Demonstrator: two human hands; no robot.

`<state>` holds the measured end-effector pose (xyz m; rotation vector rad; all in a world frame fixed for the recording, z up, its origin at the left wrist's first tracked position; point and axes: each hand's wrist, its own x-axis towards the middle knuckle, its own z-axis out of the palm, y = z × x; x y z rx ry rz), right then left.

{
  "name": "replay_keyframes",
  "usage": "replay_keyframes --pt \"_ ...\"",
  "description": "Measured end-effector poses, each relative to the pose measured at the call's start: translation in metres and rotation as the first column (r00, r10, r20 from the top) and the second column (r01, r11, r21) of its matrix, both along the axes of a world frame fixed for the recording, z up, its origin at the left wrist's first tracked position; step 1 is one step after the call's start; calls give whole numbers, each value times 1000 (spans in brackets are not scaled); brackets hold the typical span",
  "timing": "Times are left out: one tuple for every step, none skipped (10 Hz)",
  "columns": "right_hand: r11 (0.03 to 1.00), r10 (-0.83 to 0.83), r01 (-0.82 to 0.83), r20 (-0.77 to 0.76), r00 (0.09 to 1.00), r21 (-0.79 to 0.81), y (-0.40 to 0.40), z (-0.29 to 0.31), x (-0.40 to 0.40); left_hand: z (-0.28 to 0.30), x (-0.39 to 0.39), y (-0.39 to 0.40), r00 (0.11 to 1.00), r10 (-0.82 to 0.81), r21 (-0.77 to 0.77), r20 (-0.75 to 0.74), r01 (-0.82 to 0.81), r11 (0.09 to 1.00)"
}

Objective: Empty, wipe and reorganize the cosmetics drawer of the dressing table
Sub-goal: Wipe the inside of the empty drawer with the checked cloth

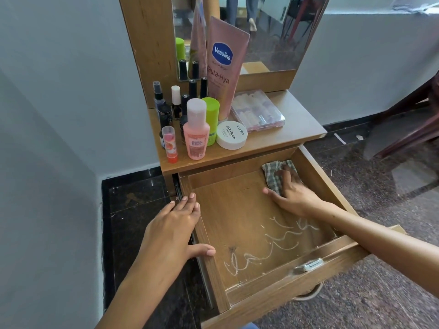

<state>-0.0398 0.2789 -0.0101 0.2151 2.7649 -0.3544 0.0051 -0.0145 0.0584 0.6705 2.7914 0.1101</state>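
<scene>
Drawer [332, 264] emptied, cosmetics [197, 124] up top; right hand [291, 188] flat, pressing checked cloth [275, 172] at back corner, left hand [177, 224] spread on side wall; chalky marks [268, 245] & restocking left.

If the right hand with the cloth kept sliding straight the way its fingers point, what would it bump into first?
Most likely the drawer's back wall. The right hand presses the checked cloth in the far right corner, fingers aimed toward the back. The cloth already seems to touch that wall, though depth is hard to judge.

A home bedroom corner: wooden dressing table [294, 129] with mirror [273, 32], lotion tube [225, 65], nail polish bottles [192, 87], speckled stone floor [380, 293].
</scene>
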Motion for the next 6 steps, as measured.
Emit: replay_keyframes --pt "999 -14 16 -36 999 46 -8 6 -6 3 0 2 1000 0 -28 4 0 1000" --pt "1000 0 2 -71 998 31 -9 11 -6 7 1 3 1000 3 -40 14 -2 999" --pt "999 33 -31 -64 997 33 -4 16 -3 8 1 2 1000 4 -40 26 -3 999" --pt "999 -18 19 17 1000 -41 -1 13 -1 9 1 3 1000 -4 -49 31 6 999" --pt "995 -63 70 94 994 -73 -8 3 0 10 1 4 999 -6 -54 35 8 998" --pt "989 -95 101 55 994 -109 -12 -2 -2 10 1 3 999 -1 -52 40 3 999"
